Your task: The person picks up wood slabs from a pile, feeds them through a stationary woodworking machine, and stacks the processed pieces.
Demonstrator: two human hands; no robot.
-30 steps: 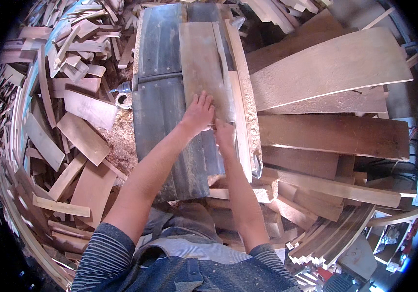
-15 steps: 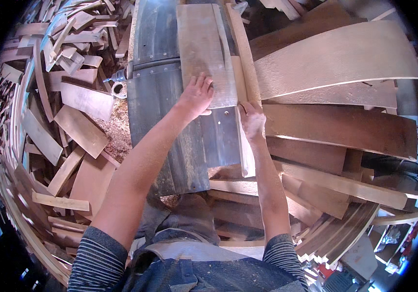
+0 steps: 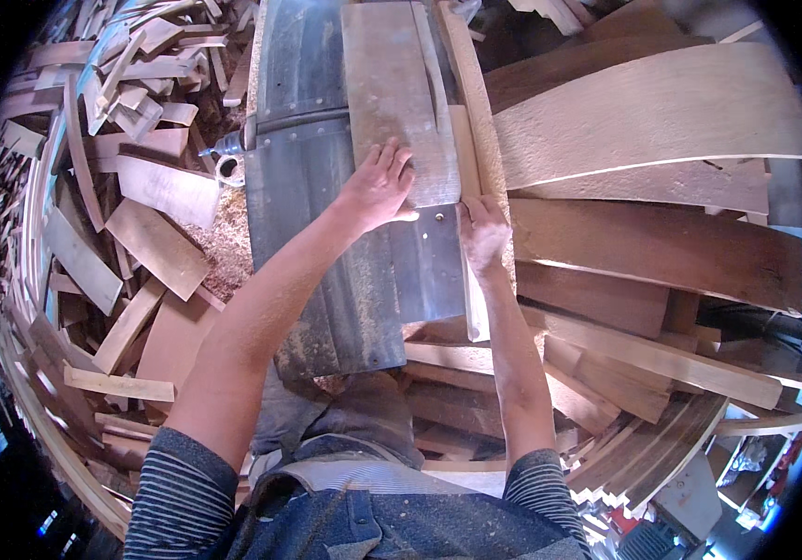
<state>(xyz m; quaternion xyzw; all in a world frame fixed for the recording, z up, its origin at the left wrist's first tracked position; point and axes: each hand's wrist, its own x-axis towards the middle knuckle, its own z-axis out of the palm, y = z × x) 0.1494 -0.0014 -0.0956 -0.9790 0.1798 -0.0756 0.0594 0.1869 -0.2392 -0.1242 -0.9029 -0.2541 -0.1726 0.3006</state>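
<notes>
Resting thumb-apart on a wooden board at the frame's upper center is the left hand; the right hand curls at the board's lower-right corner, its grip unclear.

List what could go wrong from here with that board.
The right hand sits at the pale strip, by the near corner of the board: it might get pinched if the board shifts.
The left hand lies on top, so the board could skid on the metal tabletop.
Loose offcuts at left may trip someone.
</notes>
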